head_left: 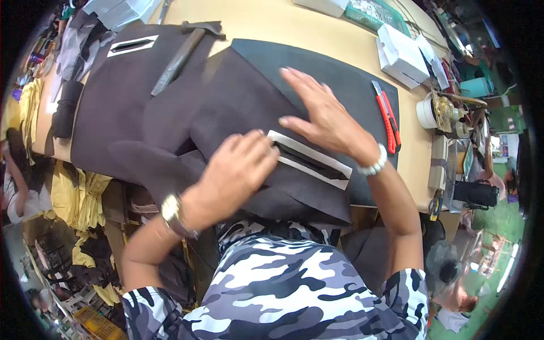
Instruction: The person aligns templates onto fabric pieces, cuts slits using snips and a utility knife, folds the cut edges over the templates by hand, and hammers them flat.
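Observation:
A dark brown fabric panel [238, 96] lies over the worktable, with a white rectangular patch [343, 182] at its right part. Along the patch's middle runs a black fabric strip [309, 161]. My left hand [238, 170], wearing a watch, has its fingers curled and pinched at the strip's left end; the fingertips partly hide what they hold. Above the patch's upper edge, my right hand [326, 116] is open with fingers stretched and nothing in it. Another white patch with a black strip [133, 45] sits on the fabric at the upper left.
A red utility knife [388, 119] rests on the dark cutting mat [306, 73]. A long metal bar [178, 62] lies on the fabric. White boxes [402, 55] and a green tray [374, 17] stand at the back right. Yellow fabric [79, 198] hangs at the left edge.

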The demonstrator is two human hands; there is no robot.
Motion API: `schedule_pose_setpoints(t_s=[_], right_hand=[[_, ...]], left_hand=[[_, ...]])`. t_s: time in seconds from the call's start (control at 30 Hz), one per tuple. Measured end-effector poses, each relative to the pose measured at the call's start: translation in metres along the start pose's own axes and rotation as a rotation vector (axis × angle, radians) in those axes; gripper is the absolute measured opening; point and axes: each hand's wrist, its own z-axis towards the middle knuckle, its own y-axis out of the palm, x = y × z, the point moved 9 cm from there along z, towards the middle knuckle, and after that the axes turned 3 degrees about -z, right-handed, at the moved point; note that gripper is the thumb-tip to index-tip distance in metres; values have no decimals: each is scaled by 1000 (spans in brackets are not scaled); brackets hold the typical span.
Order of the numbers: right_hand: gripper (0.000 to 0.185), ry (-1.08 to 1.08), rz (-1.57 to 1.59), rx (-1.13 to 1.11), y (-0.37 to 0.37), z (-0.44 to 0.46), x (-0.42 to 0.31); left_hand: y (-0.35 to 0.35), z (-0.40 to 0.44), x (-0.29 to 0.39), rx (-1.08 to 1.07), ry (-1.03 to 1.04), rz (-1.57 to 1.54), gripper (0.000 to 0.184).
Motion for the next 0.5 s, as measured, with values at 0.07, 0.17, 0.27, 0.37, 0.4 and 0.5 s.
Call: schedule_pose_setpoints(t_s=[0.07,0.17,0.27,0.37,0.4,0.5], right_hand=[[76,-194,-40,6,4,40,-21],[68,-412,-62,-66,19,85,-55],[47,-445,-128,-206,28,110,-68],[27,-313,-280,-358,32,133,-36],[22,-330,-184,-248,21,140,-21],[24,-79,62,-132,-23,147,53]], left_hand=[[-1,-6,26,92,24,-36,35],[13,-22,46,165,18,-191,43],[25,-38,49,96,12,-128,54],[37,-58,36,110,20,28,43],[38,-62,33,130,36,89,40],[2,-63,-7,315,-247,-473,36]])
